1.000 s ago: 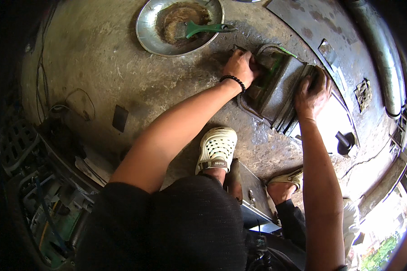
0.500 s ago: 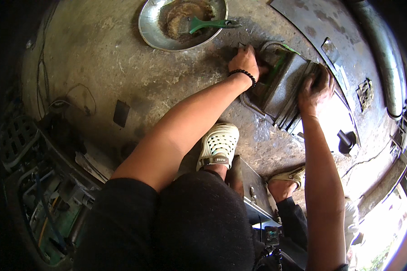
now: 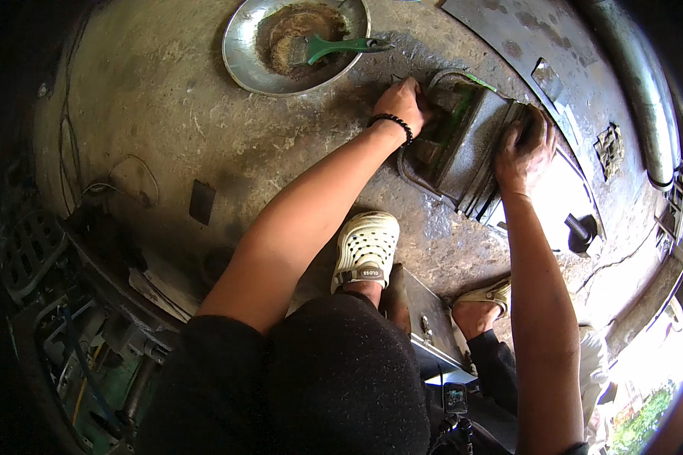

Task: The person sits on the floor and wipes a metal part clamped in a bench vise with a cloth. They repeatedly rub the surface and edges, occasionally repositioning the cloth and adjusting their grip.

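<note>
A heavy grey metal block [image 3: 474, 144] with a ribbed right side and a worn green-edged frame lies tilted on the floor, front right. My right hand [image 3: 525, 155] curls over its ribbed right edge, fingertips pressed down and darkened with grime. At the block's left end is my left hand [image 3: 402, 106], a black bead bracelet on its wrist. Its fingers are bent closed against the frame side, and what they hold is hidden. A brush [image 3: 334, 48] with a green handle rests across a round metal bowl [image 3: 239, 72] with brown residue, beyond my left hand.
A dark sheet-metal plate [image 3: 501, 38] and a thick pipe [image 3: 645, 98] lie at the far right. A threaded bolt [image 3: 580, 227] stands near bright glare right of the block. Left are a small dark plate [image 3: 202, 202], thin wire [image 3: 136, 171] and machinery [image 3: 91, 341]. My shoe [image 3: 368, 243] is close below.
The view has shifted slightly, so the bowl and floor items sit a little left and lower. Both hands stay at the block, with little visible movement against it.
</note>
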The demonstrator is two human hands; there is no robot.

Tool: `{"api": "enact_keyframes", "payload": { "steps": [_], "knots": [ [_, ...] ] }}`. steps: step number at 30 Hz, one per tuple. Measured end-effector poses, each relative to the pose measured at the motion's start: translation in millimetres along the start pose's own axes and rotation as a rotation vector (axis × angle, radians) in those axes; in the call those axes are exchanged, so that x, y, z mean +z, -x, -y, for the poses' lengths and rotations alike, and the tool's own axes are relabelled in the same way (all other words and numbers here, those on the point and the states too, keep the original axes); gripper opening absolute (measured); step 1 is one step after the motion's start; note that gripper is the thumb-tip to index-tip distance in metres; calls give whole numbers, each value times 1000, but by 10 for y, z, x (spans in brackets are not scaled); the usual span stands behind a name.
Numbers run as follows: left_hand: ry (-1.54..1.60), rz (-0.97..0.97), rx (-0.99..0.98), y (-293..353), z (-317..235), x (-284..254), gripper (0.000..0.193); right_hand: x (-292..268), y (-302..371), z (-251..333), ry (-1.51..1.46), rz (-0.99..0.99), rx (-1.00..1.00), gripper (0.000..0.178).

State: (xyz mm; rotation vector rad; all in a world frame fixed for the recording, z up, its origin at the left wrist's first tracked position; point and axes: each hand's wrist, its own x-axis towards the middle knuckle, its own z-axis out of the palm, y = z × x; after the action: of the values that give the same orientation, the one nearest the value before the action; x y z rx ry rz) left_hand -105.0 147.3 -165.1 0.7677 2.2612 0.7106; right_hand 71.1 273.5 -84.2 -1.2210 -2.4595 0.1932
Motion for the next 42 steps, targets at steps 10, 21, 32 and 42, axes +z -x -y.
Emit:
{"api": "enact_keyframes", "payload": {
  "steps": [10, 21, 32, 42],
  "knots": [
    [1, -32, -112, -8, -140, 41, 35, -10, 9, 14, -20, 16, 22, 41],
    [283, 24, 84, 67, 56, -243, 33, 19, 11, -31, -52, -8, -10, 41],
    [198, 179, -17, 49, 151, -420, 51, 7, 6, -18, -6, 1, -19, 41],
    [-9, 468, 682, 76, 380, -799, 28, -20, -18, 36, 17, 21, 15, 41]
  ]
}}
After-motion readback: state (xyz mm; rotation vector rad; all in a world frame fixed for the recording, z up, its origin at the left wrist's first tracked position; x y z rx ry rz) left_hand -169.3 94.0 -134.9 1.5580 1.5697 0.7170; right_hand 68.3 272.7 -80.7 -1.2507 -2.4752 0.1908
